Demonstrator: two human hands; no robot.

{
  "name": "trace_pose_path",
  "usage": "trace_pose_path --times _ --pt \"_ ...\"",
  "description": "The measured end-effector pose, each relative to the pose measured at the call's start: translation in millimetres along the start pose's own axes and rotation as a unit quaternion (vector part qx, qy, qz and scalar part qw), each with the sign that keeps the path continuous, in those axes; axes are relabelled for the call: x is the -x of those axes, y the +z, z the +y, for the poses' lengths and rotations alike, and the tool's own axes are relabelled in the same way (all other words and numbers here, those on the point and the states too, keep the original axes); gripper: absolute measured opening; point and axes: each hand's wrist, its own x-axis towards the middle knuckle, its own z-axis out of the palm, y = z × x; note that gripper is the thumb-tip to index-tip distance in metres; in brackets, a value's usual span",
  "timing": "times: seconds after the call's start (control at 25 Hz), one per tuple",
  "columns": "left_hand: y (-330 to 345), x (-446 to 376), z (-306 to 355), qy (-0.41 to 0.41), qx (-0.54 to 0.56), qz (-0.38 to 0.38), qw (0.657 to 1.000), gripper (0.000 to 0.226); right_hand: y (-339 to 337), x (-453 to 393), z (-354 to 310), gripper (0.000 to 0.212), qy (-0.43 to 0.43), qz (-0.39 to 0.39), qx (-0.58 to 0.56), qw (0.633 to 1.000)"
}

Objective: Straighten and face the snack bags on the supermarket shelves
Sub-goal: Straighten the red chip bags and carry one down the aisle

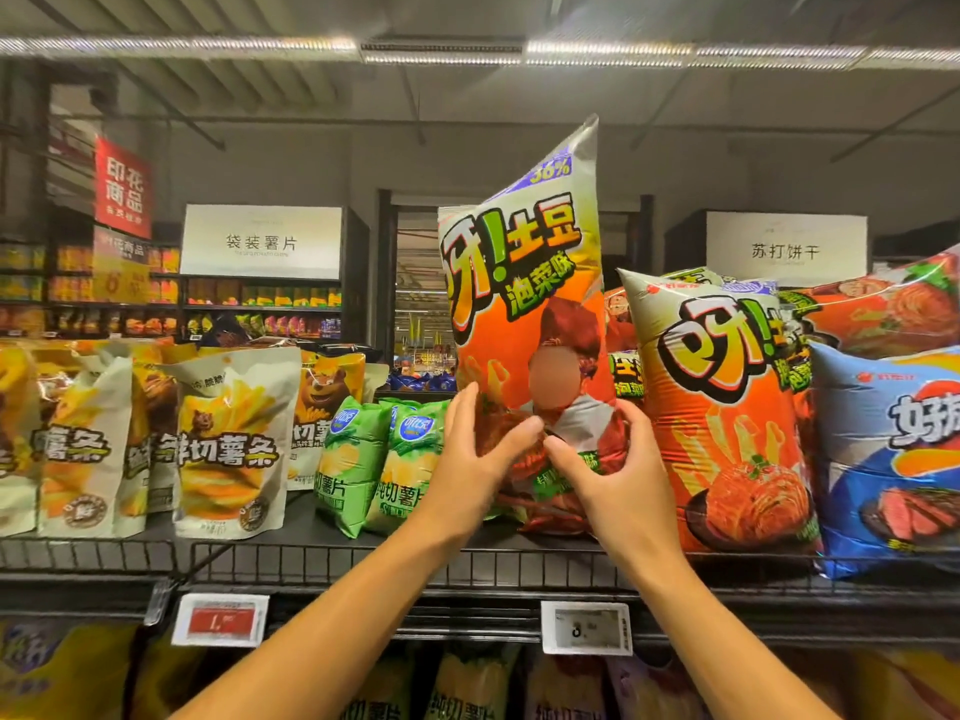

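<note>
A tall orange and silver snack bag (524, 283) stands upright on the top shelf (311, 556), its front facing me. My left hand (480, 454) grips its lower left side, thumb across the front. My right hand (605, 459) grips its lower right side, fingers curled round the edge. A second orange bag of the same kind (727, 423) leans just to the right, tilted. Two green chip bags (382, 459) stand to the left of the held bag.
White and yellow fries bags (228, 444) fill the shelf's left part. A blue bag (893, 459) lies at the right under a flat orange one (883, 309). Price tags (221, 618) hang on the shelf rail. More bags sit on the shelf below (467, 688).
</note>
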Motion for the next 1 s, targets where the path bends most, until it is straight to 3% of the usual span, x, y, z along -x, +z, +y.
trace_pose_path --times 0.12,0.32,0.44,0.52,0.6,0.68,0.76,0.8,0.88,0.92,1.0 --pt "-0.5 -3.9 2.0 -0.043 0.035 -0.024 0.998 0.137 -2.2 8.3 -7.7 0.082 -0.039 -0.067 -0.008 0.997" --pt "-13.4 -2.6 6.0 -0.049 0.153 -0.012 0.987 0.121 -17.5 16.9 -12.9 0.056 -0.108 -0.200 -0.043 0.973" --pt "-21.1 3.6 4.6 -0.096 0.260 -0.027 0.960 0.117 -23.8 19.9 -15.4 0.050 -0.114 -0.217 -0.110 0.963" --pt "-25.7 12.3 3.8 -0.151 0.328 -0.062 0.931 0.108 -27.6 16.1 -17.7 0.041 -0.097 -0.183 -0.154 0.966" --pt "-29.0 19.4 0.2 -0.162 0.387 -0.095 0.903 0.089 -28.0 7.0 -18.8 0.044 -0.071 -0.137 -0.157 0.976" --pt "-31.3 23.0 -2.5 -0.141 0.422 -0.110 0.889 0.087 -25.8 -2.5 -19.2 0.048 -0.010 -0.131 -0.155 0.979" --pt "-34.4 24.0 1.9 -0.117 0.429 -0.112 0.889 0.075 -23.7 -9.3 -19.5 0.062 0.066 -0.166 -0.155 0.972" --pt "-34.5 23.8 5.0 -0.083 0.437 -0.154 0.882 0.064 -23.0 -10.8 -19.0 0.069 0.096 -0.189 -0.155 0.965" --pt "-37.1 22.4 8.9 -0.035 0.490 -0.224 0.842 0.054 -19.7 -9.0 -20.2 0.077 0.123 -0.230 -0.192 0.946" --pt "-37.0 21.4 8.6 -0.048 0.505 -0.215 0.835 0.056 -17.1 -7.0 -19.1 0.083 0.117 -0.243 -0.218 0.938" --pt "-44.8 16.2 -4.4 -0.109 0.456 -0.151 0.870 0.071 -12.6 -4.5 -16.4 0.078 0.082 -0.259 -0.235 0.933"
